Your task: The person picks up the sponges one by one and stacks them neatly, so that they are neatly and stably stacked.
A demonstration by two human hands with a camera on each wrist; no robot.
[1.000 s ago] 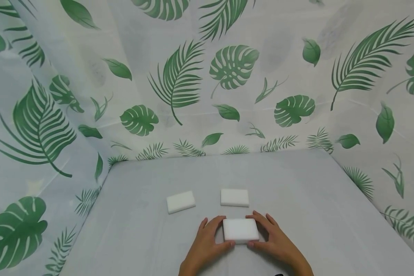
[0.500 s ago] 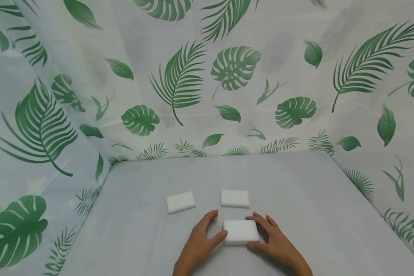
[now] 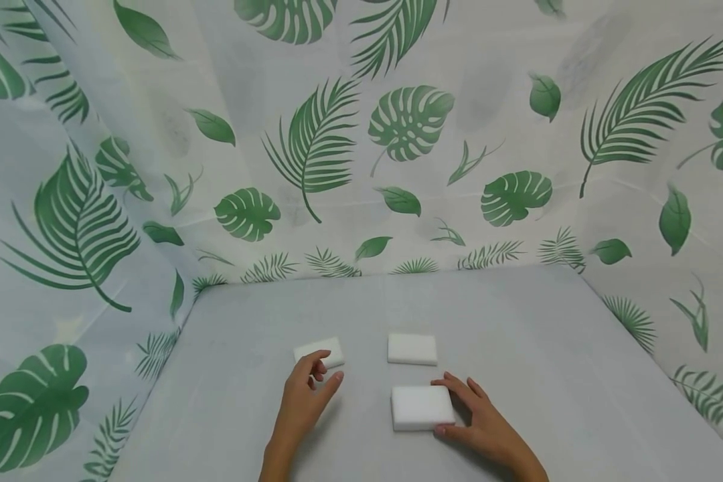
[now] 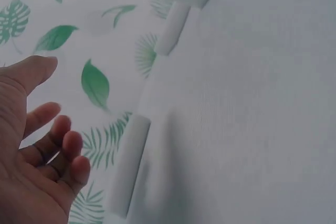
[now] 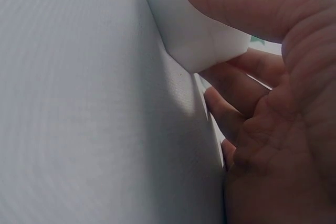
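Note:
My right hand (image 3: 488, 428) holds the right end of a thick white sponge-like block (image 3: 422, 408), thumb at its near edge and fingers at its far corner. The right wrist view shows the thumb lying along one side of this block (image 5: 205, 35), whose lower edge meets the table. My left hand (image 3: 301, 395) is over a thinner white block (image 3: 334, 349) at the left and partly covers it in the head view. Its fingers are loosely bent with nothing between them, apart from that block (image 4: 128, 166) in the left wrist view. Another thin white block (image 3: 412, 349) lies behind the thick one.
A pale grey cloth-like surface (image 3: 488, 314) covers the table. White curtains (image 3: 434, 221) printed with green leaves rise at the back, left and right edges.
My left hand has let go of the thick block and moved left and forward over the left block. The right hand has kept its hold; the blocks have stayed in place.

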